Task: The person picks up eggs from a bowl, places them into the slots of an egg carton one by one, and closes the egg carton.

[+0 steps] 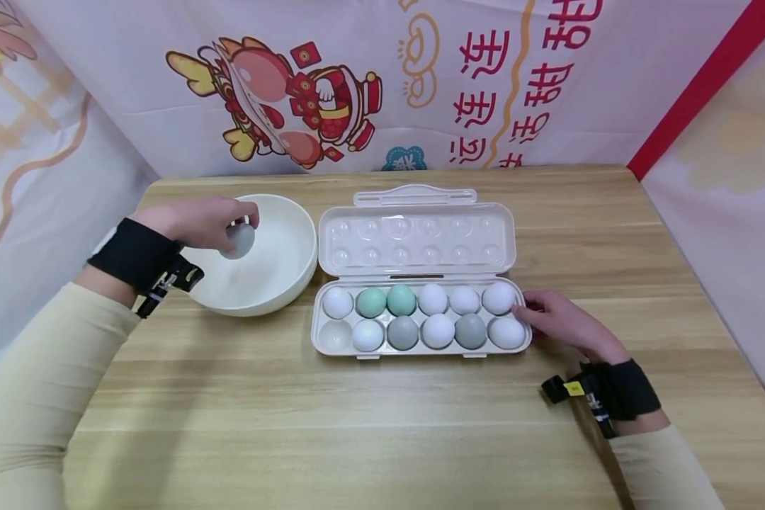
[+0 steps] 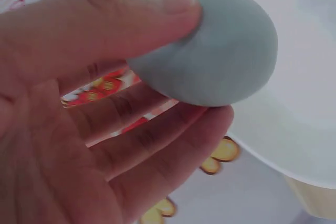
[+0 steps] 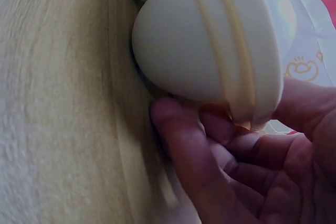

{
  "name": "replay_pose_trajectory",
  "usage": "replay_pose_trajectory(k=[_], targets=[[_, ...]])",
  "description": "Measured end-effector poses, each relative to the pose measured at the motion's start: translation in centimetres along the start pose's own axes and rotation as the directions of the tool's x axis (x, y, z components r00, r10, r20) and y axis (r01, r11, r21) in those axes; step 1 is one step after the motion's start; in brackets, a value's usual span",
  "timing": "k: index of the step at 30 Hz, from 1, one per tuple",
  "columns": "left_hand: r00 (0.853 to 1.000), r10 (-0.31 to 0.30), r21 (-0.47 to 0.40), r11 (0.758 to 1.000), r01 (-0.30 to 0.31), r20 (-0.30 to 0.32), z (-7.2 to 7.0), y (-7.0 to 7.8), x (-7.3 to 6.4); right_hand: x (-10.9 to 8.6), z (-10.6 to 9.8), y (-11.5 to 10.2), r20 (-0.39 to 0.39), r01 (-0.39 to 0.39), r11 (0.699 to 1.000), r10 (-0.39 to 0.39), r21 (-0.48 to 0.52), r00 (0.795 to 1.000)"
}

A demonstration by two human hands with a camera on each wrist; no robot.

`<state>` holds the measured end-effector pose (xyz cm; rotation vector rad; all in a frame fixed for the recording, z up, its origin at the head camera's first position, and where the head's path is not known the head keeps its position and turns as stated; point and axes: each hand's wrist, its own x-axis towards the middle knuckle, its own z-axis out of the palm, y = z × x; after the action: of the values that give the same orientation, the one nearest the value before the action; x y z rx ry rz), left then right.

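Note:
In the head view my left hand (image 1: 200, 221) is over the large white bowl (image 1: 296, 280) and holds a grey-blue egg (image 1: 241, 241). The left wrist view shows the thumb on one side of that egg (image 2: 231, 51) and fingertips against the other. At the right end of an opened plastic egg carton (image 1: 421, 351), my right hand (image 1: 564, 324) grips the rim. From below, the right wrist view shows fingers curled under the carton edge (image 3: 260, 51). White, green and grey eggs sit in its two rows; the front left cup (image 1: 335, 334) is bare.
The carton's lid (image 1: 417, 241) lies folded back on the wooden table (image 1: 370, 432), close beside the bowl. Behind the table hangs a printed cloth (image 1: 382, 92), and cloth also borders both sides.

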<state>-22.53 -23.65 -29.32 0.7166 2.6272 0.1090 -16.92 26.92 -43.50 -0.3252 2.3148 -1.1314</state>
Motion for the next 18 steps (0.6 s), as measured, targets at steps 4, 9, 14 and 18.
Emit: replay_pose_trajectory(k=[4, 9, 14, 18], targets=[[0.998, 0.039, -0.022, 0.999, -0.04, -0.038, -0.7, 1.9, -0.5, -0.1, 0.0, -0.1, -0.018, 0.002, 1.0, -0.002, -0.017, 1.0], [0.988, 0.118, 0.02, 0.993, -0.116, -0.097, -1.3, 4.4, -0.9, -0.1, 0.2, -0.4, -0.068, 0.007, 0.994, -0.014, -0.112, 0.998], [0.981, 0.159, 0.059, 0.986, -0.153, -0.114, -0.9, 6.5, -0.8, -0.1, 0.2, -0.7, -0.098, 0.037, 0.984, -0.055, -0.176, 0.994], [0.974, 0.202, 0.06, 0.979, -0.197, -0.106, -0.2, 7.9, -0.4, -0.2, 0.2, -0.9, -0.101, 0.04, 0.98, -0.06, -0.196, 0.993]])
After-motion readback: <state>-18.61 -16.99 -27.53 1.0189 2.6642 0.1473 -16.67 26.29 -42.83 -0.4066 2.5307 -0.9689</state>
